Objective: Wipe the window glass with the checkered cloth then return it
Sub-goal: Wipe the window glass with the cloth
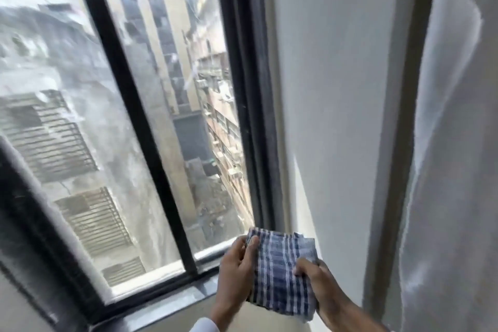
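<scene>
A blue-and-white checkered cloth (280, 272), folded into a rough rectangle, is held in front of the window's lower right corner. My left hand (238, 269) grips its left edge with the thumb on top. My right hand (316, 281) pinches its right side. The window glass (172, 105) fills the left and middle of the view, streaked and cloudy, with dark frames around the panes. The cloth is just below and to the right of the glass, not touching it.
A dark vertical mullion (129, 105) splits the panes, and a dark sill (167, 304) runs along the bottom. A white wall (336, 89) stands to the right, with a pale curtain (452, 143) hanging at the far right. Buildings show outside.
</scene>
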Motion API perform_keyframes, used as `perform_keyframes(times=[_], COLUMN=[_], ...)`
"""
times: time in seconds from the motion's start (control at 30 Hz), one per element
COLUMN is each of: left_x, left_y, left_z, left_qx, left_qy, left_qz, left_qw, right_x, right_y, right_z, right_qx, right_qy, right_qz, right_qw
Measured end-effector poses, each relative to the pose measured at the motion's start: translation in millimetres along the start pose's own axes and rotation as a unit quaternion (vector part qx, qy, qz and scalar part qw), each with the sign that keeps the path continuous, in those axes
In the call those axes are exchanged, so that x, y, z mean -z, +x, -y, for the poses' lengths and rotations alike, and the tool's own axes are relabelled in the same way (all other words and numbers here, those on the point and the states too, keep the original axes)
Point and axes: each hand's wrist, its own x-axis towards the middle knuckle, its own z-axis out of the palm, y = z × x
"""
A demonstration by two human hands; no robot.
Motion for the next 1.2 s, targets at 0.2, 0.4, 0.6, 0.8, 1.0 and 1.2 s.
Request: perform_keyframes(times=[0.2, 0.4, 0.6, 0.8, 1.0, 1.2], left_x=[148.1, 289.1, 434.8, 515.8, 527.6, 530.7], left_y=[65.6, 106.5, 140.7, 172.2, 196.4, 216.5], left_z=[-120.3, -170.2, -193.1, -202.5, -188.6, -174.5], left_qx=[-0.108, -0.200, -0.310, -0.294, -0.306, -0.316], left_qy=[-0.066, 0.006, 0.271, 0.448, 0.383, 0.385], left_qz=[-0.137, -0.229, -0.424, -0.504, -0.434, -0.432], left_qw=[0.982, 0.953, 0.806, 0.677, 0.756, 0.752], right_x=[-144.5, -287.1, -420.3, -517.4, -539.5, -505.0], right_y=[30.1, 55.7, 69.8, 146.2, 198.7, 211.1], right_z=[139.1, 193.6, 204.7, 213.0, 145.1, 250.3], right_qx=[0.106, 0.128, 0.357, 0.640, 0.685, 0.688], right_qy=[0.009, 0.061, 0.207, -0.358, -0.598, -0.430], right_qz=[0.093, 0.262, 0.090, -0.137, -0.073, -0.277], right_qw=[0.990, 0.955, 0.906, 0.666, 0.410, 0.515])
